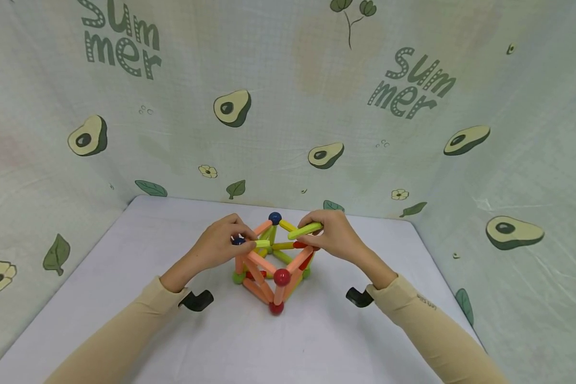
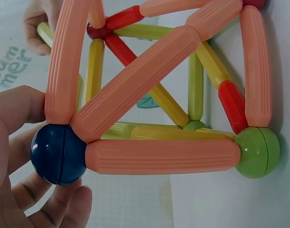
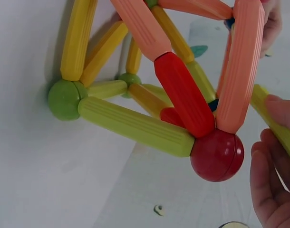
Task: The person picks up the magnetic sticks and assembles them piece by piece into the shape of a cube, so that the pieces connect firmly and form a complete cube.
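Observation:
A frame of magnetic building sticks [image 1: 263,261] and coloured balls stands between both hands. My left hand [image 1: 219,242] is at its upper left corner, fingers curled about a dark blue ball [image 2: 59,154]. From the fingertips, a lime green stick [image 1: 262,244] points right over the frame's top. With thumb and fingers my right hand [image 1: 335,234] pinches another lime green stick [image 1: 305,231], held above the upper right corner. Near these fingers in the right wrist view is a red ball [image 3: 217,155] joined to salmon, red and lime sticks. The right palm is hidden.
Another blue ball [image 1: 275,218] tops the far corner, and a red ball [image 1: 281,277] the near one. Low green balls [image 3: 65,99] meet the white table [image 1: 307,346]. Printed cloth [image 1: 278,69] hangs behind and at both sides. A black wrist mount [image 1: 197,301] juts from the left cuff.

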Demonstrator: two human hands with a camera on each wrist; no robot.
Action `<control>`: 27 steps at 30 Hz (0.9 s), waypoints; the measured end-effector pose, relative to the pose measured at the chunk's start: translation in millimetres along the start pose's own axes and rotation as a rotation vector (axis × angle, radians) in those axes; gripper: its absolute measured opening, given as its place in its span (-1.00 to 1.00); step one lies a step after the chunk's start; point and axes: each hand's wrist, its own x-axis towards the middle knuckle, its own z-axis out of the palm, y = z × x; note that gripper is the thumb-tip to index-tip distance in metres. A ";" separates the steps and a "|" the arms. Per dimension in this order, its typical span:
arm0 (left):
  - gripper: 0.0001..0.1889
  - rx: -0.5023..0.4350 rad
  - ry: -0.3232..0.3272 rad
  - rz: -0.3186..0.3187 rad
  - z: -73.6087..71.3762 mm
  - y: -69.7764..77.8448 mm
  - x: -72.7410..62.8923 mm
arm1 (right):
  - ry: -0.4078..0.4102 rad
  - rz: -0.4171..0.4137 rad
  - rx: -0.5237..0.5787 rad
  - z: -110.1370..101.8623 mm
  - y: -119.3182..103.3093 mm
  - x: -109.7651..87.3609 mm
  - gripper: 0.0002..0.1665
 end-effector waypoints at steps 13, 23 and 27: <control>-0.90 0.003 -0.002 0.032 -2.4 -0.1 -2.9 | 0.046 -0.059 0.024 35.8 0.2 2.5 -0.73; -0.90 0.038 -0.003 0.044 -3.9 1.4 -0.9 | 0.033 -0.071 0.000 42.5 -2.4 4.2 -0.79; -0.83 0.071 -0.020 0.092 -2.2 6.7 5.9 | 0.024 -0.068 -0.024 41.7 -2.5 4.3 -0.79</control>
